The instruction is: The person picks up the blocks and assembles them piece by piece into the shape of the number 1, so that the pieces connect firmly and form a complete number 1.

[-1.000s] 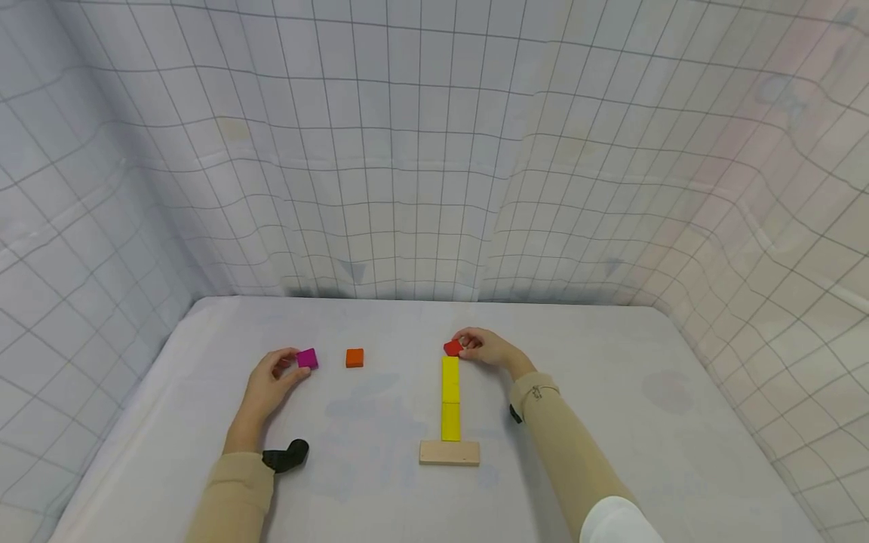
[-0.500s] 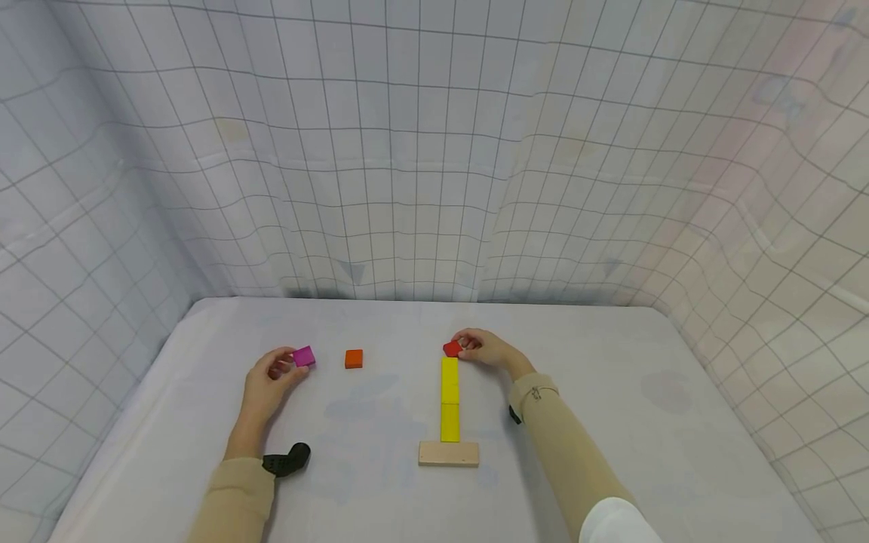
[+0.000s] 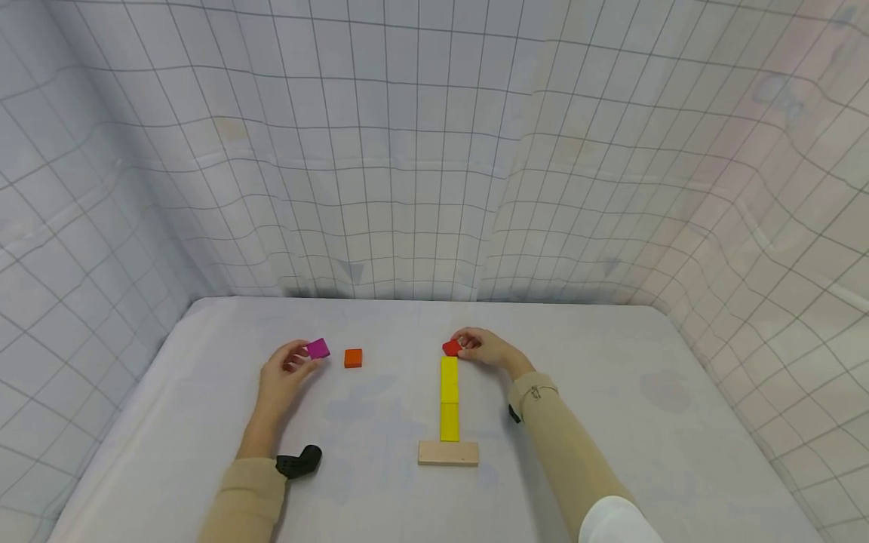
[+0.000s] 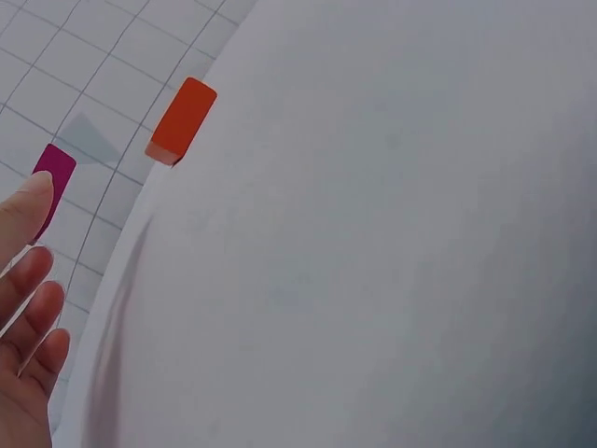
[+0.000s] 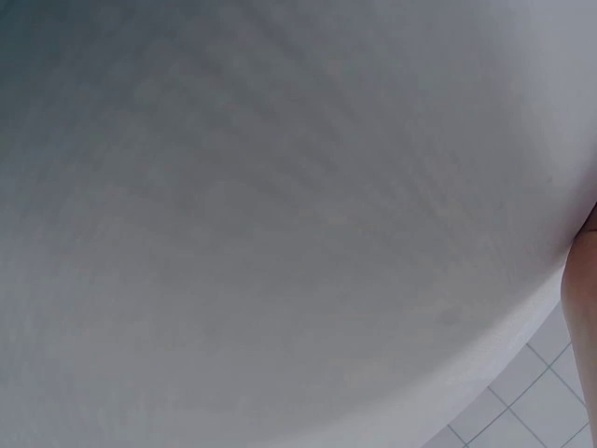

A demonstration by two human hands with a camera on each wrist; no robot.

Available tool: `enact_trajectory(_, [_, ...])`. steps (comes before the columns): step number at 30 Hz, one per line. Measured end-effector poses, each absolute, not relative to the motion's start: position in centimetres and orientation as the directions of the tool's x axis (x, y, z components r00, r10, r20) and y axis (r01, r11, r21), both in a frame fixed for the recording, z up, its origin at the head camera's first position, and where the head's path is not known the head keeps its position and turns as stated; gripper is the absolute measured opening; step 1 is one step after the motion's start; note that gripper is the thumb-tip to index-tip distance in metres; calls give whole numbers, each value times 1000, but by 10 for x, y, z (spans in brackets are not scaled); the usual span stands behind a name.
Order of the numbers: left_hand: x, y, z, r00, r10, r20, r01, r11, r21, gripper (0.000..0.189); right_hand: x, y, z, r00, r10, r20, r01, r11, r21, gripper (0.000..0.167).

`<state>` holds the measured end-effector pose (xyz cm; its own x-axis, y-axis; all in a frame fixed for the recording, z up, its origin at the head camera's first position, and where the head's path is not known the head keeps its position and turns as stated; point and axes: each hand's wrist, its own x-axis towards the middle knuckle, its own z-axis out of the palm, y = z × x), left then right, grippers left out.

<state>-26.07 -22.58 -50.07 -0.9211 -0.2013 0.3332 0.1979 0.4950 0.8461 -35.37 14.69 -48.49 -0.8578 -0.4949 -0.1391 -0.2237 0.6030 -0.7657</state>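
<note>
In the head view my left hand (image 3: 281, 377) pinches a magenta block (image 3: 317, 348) between thumb and fingers, just left of an orange block (image 3: 353, 358). The left wrist view shows the thumb pressed on the magenta block (image 4: 56, 177), with the orange block (image 4: 183, 121) apart from it. My right hand (image 3: 485, 348) holds a red block (image 3: 452, 348) by its right side, at the far end of a line of yellow blocks (image 3: 449, 398). Whether red and yellow touch, I cannot tell. Only a bit of the right hand (image 5: 582, 308) enters the right wrist view.
A plain wooden block (image 3: 448, 453) lies crosswise at the near end of the yellow line. White cloth covers the table (image 3: 380, 490). A grid-patterned curtain (image 3: 434, 166) hangs behind the table and along both sides.
My left hand has moved right and slightly away from me, carrying the magenta block closer to the orange one. The right hand stays at the red block.
</note>
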Motion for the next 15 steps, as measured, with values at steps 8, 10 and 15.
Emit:
enact_trajectory(8, [-265,-204,-500,-928,-178,327,203,494,845,37,-354,146,-484,-856,-495,-148,-219,607,-764,31])
enact_trajectory(10, [-267,-199,-501,-929,-174,327,207,488,848,37,-354,147,-484,-855,-497,-148,-219,604,-766,30])
enact_trajectory(15, [-271,-185,-501,-935,-157,319,215,464,859,37,-354,148,-485,-850,-506,-144,-226,597,-770,29])
